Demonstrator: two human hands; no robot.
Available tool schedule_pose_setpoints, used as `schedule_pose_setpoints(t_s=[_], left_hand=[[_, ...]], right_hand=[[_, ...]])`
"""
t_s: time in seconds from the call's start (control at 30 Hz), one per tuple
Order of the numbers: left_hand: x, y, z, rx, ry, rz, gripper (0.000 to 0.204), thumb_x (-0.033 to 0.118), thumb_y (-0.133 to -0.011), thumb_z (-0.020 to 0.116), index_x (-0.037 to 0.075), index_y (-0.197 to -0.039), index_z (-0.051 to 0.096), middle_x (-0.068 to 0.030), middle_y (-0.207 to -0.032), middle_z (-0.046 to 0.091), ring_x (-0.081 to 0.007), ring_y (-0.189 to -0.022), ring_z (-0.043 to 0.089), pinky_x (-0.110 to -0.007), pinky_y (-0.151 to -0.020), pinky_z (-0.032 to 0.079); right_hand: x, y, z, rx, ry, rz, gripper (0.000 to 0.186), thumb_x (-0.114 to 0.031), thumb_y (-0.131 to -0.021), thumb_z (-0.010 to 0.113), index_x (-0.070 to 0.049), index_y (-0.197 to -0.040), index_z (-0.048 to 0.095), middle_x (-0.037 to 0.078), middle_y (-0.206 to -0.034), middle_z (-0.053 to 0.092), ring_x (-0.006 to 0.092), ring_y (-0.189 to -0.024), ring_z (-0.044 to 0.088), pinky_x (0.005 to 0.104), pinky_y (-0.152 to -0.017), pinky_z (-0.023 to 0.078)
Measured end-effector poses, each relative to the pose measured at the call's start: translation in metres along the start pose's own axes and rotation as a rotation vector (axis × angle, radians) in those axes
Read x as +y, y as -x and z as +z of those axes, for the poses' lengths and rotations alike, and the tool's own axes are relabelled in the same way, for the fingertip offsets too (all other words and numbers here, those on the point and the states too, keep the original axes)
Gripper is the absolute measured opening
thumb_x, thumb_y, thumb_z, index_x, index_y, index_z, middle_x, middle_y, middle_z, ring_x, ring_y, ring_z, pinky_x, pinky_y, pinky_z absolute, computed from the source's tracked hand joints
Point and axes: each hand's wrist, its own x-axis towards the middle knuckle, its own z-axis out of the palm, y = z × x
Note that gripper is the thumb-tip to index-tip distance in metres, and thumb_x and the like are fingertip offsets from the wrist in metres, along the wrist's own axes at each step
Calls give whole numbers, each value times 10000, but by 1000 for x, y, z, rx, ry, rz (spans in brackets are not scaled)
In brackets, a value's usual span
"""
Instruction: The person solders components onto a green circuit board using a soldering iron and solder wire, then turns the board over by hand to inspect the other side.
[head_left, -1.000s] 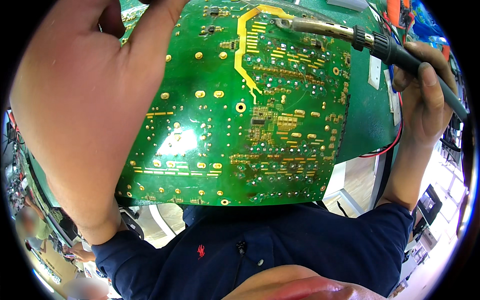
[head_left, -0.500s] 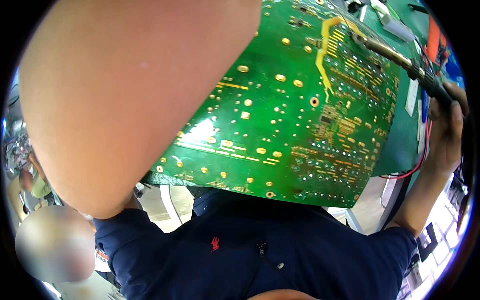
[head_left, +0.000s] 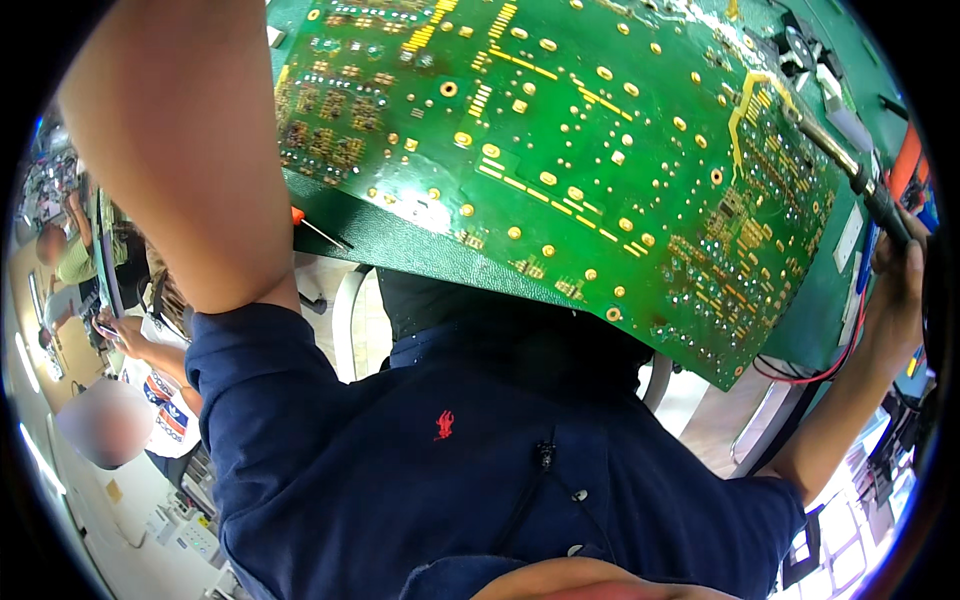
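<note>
A large green circuit board [head_left: 560, 150] with gold pads lies on the green mat [head_left: 350, 215]. My right hand [head_left: 895, 255] is closed on the handle of a soldering iron [head_left: 848, 160] at the right, whose tip rests on or just over the board near a yellow trace; I cannot tell if it touches. My left forearm runs up the left side out of the top of the picture, so that hand is hidden. A screwdriver with an orange handle [head_left: 298, 216] lies on the mat below the board's left part, beside that forearm.
Orange-handled tools [head_left: 905, 155], a pale block [head_left: 850, 125], dark parts [head_left: 795, 55] and red and black wires [head_left: 820, 375] are at the back and right. Co-workers [head_left: 75, 255], one in a white shirt [head_left: 165, 410], are at the left, with a chair frame [head_left: 350, 330] below the mat's edge.
My left hand has gone out of the top of the picture. The view has shifted, showing more of the board's left part and the screwdriver. My right hand still holds the iron.
</note>
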Motion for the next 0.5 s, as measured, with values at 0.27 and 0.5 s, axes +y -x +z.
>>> schedule_pose_setpoints(t_s=[0.27,0.5], left_hand=[[5,-10,-15,-63,69,-53,167,96,-847,643,-50,-913,692,-180,-814,667,-273,-744,634,-359,-710,501],[-3,-19,-15,-187,141,8,187,93,-853,611,-74,-895,685,-229,-834,672,-346,-784,669,-400,-751,532]], right_hand=[[-13,-1,16,-6,-42,-19,387,-185,-1004,502,123,-1232,562,128,-916,591,122,-744,490,261,-658,344],[-10,2,15,-11,-114,18,366,-173,-1005,516,114,-1226,573,110,-882,591,122,-757,510,254,-653,341]])
